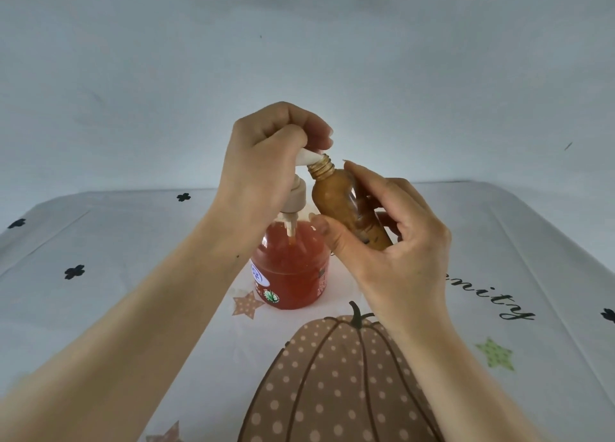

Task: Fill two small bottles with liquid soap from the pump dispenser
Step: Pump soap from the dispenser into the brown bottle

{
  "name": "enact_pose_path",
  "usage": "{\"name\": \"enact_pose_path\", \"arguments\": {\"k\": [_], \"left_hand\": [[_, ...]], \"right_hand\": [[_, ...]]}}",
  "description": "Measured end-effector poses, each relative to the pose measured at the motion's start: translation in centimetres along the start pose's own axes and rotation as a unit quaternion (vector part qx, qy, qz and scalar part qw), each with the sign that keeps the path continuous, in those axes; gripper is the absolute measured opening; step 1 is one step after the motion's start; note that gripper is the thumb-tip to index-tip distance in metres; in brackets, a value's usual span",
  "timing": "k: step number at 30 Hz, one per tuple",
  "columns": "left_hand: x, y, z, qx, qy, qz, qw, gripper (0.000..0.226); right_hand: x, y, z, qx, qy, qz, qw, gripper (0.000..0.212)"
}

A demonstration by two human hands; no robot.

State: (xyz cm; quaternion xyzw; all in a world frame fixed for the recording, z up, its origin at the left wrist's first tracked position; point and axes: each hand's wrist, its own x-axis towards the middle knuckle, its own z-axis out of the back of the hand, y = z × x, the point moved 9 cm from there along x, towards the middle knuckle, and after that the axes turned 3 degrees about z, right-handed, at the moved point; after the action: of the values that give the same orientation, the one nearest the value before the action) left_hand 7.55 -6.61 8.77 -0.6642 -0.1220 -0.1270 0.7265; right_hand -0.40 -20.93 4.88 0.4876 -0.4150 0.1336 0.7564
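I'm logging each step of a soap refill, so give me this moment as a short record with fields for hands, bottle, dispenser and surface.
left hand: grips the top of the pump dispenser
right hand: holds the small bottle, tilted, off the table
small bottle: amber-brown, uncapped, neck at the tip of the nozzle
pump dispenser: upright on the tablecloth, red-orange soap inside
second bottle: not in view

The left hand (pixel 266 162) is covering the pump head (pixel 309 158), the right hand (pixel 399 241) is hiding the base of the small bottle (pixel 336 195), and the label (pixel 258 274) under the left wrist is showing unreadably small print.
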Motion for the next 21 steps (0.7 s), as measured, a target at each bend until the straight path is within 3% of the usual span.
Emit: {"name": "enact_pose_path", "arguments": {"k": [17, 21], "left_hand": [[-0.4, 0.3, -0.6, -0.020, 0.007, 0.009, 1.000, 0.036], [-0.5, 0.2, -1.2, 0.021, 0.030, 0.014, 0.999, 0.038]], "right_hand": [[0.1, -0.5, 0.2, 0.031, 0.009, -0.067, 0.997, 0.041], [0.0, -0.8, 0.1, 0.030, 0.021, -0.081, 0.996, 0.038]]}}
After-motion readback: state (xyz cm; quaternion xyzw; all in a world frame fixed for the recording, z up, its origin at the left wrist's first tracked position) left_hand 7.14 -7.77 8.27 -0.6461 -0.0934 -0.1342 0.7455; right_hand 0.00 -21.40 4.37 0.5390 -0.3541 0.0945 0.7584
